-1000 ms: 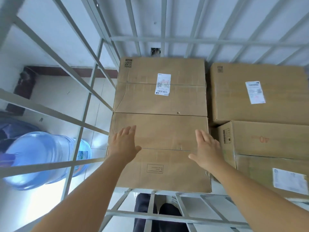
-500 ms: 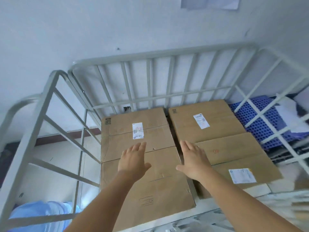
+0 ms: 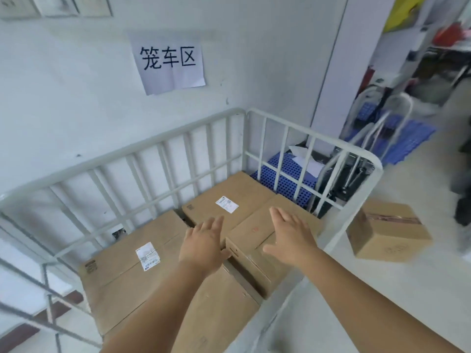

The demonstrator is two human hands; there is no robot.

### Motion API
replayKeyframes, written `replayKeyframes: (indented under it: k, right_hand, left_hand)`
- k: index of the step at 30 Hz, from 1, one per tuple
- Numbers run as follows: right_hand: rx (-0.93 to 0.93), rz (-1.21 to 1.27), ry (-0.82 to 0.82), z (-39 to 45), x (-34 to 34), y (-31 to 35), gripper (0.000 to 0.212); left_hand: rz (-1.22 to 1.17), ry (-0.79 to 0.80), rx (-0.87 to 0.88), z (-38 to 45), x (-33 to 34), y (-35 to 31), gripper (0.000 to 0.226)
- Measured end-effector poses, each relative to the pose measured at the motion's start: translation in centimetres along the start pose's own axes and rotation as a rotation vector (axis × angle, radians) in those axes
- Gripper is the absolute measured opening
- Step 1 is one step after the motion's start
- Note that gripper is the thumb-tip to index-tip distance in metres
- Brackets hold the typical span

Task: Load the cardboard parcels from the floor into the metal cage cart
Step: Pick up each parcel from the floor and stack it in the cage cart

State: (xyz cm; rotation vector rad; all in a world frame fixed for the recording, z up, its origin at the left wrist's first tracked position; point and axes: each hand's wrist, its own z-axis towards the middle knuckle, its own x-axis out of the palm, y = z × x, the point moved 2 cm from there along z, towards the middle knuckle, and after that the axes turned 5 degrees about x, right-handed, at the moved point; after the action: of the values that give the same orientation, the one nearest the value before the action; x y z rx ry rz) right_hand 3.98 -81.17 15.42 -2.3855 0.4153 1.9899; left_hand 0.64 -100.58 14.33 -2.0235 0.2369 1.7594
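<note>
Head camera view, looking forward and down into a cage cart. Nearest, two bare forearms reach out from the bottom edge. The left hand (image 3: 204, 244) is spread flat with straight fingers, holding nothing, above the seam between stacked parcels. The right hand (image 3: 289, 235) is likewise flat and empty, hovering over a small brown cardboard box (image 3: 257, 248) that sits in the cart's near right corner. Whether either palm touches cardboard cannot be told.

Under and beyond the hands lie flat brown cardboard parcels: a large one with a white shipping label (image 3: 127, 268) on the left, and another labelled one (image 3: 229, 194) further back. All rest inside the pale grey metal cage cart (image 3: 163, 141), which stands against a white wall.

To the right, outside the cart, one brown cardboard box sealed with tape (image 3: 387, 230) is on the pale floor; this looks like the next parcel to load. To do that well, turn towards it, grip both sides low, and set it on the flat stack, away from the rails.

Further back: a blue perforated plastic pallet (image 3: 285, 174) behind the bars, and a white paper sign with black characters (image 3: 169, 61) on the wall.
</note>
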Motion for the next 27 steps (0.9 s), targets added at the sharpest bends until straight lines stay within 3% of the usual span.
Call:
replayKeyframes:
  k: [12, 27]
  right_hand:
    - [0.421, 0.132, -0.164, -14.7, -1.9, -15.2, 0.09]
    - [0.926, 0.196, -0.143, -40.2, 4.6, -30.1, 0.086]
  left_hand:
    - [0.04, 0.108, 0.487, 0.4, 1.0, -19.3, 0.078]
    - [0.16, 0.263, 0.975, -13.4, 9.8, -43.2, 0.076]
